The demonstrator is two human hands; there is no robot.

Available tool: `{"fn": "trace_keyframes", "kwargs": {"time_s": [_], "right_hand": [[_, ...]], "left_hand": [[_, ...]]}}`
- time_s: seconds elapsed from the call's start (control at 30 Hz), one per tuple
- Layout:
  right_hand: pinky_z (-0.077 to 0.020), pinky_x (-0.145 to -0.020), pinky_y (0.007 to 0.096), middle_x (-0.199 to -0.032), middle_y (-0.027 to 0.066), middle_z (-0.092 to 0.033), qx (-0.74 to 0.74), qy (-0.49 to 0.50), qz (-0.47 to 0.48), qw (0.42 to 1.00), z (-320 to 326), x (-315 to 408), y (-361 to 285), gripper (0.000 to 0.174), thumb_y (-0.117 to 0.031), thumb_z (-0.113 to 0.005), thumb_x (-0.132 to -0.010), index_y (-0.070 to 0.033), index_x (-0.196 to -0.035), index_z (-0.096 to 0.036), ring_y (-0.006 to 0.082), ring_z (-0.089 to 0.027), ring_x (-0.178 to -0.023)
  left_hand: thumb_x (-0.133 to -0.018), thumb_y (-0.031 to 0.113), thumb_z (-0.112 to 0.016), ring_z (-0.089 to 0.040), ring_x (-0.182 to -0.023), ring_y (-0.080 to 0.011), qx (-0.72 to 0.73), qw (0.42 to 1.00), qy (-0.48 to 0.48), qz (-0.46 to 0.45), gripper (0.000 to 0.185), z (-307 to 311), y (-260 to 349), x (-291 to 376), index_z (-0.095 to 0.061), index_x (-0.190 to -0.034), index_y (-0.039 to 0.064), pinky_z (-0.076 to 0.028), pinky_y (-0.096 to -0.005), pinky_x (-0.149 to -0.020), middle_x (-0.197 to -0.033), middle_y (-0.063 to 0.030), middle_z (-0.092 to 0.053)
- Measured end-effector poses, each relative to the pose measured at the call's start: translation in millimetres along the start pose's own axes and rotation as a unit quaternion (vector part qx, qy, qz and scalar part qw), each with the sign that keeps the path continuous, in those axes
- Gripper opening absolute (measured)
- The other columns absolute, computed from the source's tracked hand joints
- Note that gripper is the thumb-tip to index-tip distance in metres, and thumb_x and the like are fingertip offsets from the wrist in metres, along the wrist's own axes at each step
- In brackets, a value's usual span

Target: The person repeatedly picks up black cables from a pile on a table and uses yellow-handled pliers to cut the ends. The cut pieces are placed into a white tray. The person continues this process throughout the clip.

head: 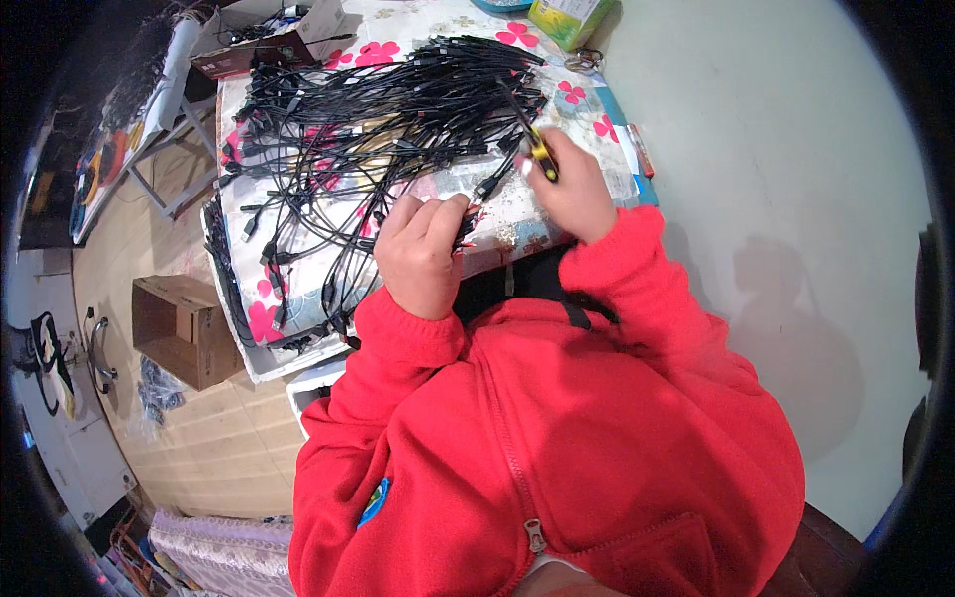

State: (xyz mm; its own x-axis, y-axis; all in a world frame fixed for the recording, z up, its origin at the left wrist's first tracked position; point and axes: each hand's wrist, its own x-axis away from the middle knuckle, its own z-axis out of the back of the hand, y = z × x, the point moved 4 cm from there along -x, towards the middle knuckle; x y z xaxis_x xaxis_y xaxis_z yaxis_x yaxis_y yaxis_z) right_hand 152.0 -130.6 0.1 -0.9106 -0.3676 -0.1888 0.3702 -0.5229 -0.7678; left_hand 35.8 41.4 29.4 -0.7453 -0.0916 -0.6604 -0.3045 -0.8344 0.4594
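My left hand [421, 250] is closed around a bundle of black cables [351, 240] near the table's front edge; reddish wire ends poke out beside its fingers. Up and to the right, my right hand [571, 183] grips a yellow-and-black handled tool [540, 153], perhaps pliers or tweezers, whose dark tip points up over the cable pile. Between the hands lies a black cable connector [489, 186]. A large pile of black cables [462, 82] with plugs at their left ends spreads over the flowered tablecloth [571, 93]. Small pale scraps lie by the right hand.
An open carton [257, 56] with cables stands at the back left, and a green-yellow box [571, 21] at the back right. A red object [640, 149] lies at the table's right edge. On the floor at left are a cardboard box [213, 347] and a plastic bag [158, 388].
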Motion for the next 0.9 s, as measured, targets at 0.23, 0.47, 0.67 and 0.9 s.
{"fn": "trace_keyframes", "kwargs": {"time_s": [0.23, 0.47, 0.67, 0.9], "right_hand": [[-0.0512, -0.076, 0.0462, -0.095, 0.0243, -0.066, 0.136, -0.028, 0.042, 0.989, -34.7, -38.6, 11.1, 0.038, -0.001, -0.071, -0.079, -0.002, -0.114, -0.056, 0.0451, -0.064, -0.091], [-0.0501, -0.075, 0.0451, -0.093, 0.0233, -0.065, 0.074, -0.017, 0.060, 0.995, -17.3, -16.9, -25.7, 0.037, 0.000, -0.066, -0.083, -0.002, -0.117, -0.054, 0.0448, -0.063, -0.089], [-0.0490, -0.074, 0.0393, -0.093, 0.0207, -0.064, -0.019, -0.049, 0.043, 0.998, 10.9, 16.8, -62.0, 0.032, -0.001, -0.063, -0.086, 0.001, -0.117, -0.054, 0.0376, -0.065, -0.085], [-0.0487, -0.070, 0.0318, -0.088, 0.0041, -0.065, -0.284, -0.061, -0.147, 0.946, 19.4, 18.2, -34.7, 0.030, -0.023, -0.069, -0.092, -0.002, -0.113, -0.061, 0.0150, -0.059, -0.077]], "left_hand": [[-0.075, -0.005, -0.070, -0.065, -0.075, -0.0330, 0.040, 0.996, -0.061, 0.046, 0.024, -1.8, -18.4, 7.9, -0.066, -0.096, 0.005, -0.050, -0.0390, -0.063, -0.084, -0.0144, -0.068], [-0.074, -0.005, -0.073, -0.067, -0.082, -0.0327, 0.094, 0.994, -0.055, 0.014, 0.038, 3.3, -16.5, 1.7, -0.068, -0.110, 0.005, -0.054, -0.0389, -0.072, -0.100, -0.0142, -0.069], [-0.068, -0.006, -0.071, -0.063, -0.080, -0.0286, 0.111, 0.991, -0.071, -0.025, 0.041, -7.8, -10.4, -17.5, -0.071, -0.107, 0.006, -0.051, -0.0366, -0.070, -0.093, -0.0087, -0.071], [-0.066, -0.006, -0.070, -0.057, -0.072, -0.0273, 0.173, 0.982, -0.067, -0.027, 0.039, -12.2, -8.0, -20.5, -0.072, -0.103, 0.006, -0.047, -0.0360, -0.066, -0.084, -0.0087, -0.069]]}}
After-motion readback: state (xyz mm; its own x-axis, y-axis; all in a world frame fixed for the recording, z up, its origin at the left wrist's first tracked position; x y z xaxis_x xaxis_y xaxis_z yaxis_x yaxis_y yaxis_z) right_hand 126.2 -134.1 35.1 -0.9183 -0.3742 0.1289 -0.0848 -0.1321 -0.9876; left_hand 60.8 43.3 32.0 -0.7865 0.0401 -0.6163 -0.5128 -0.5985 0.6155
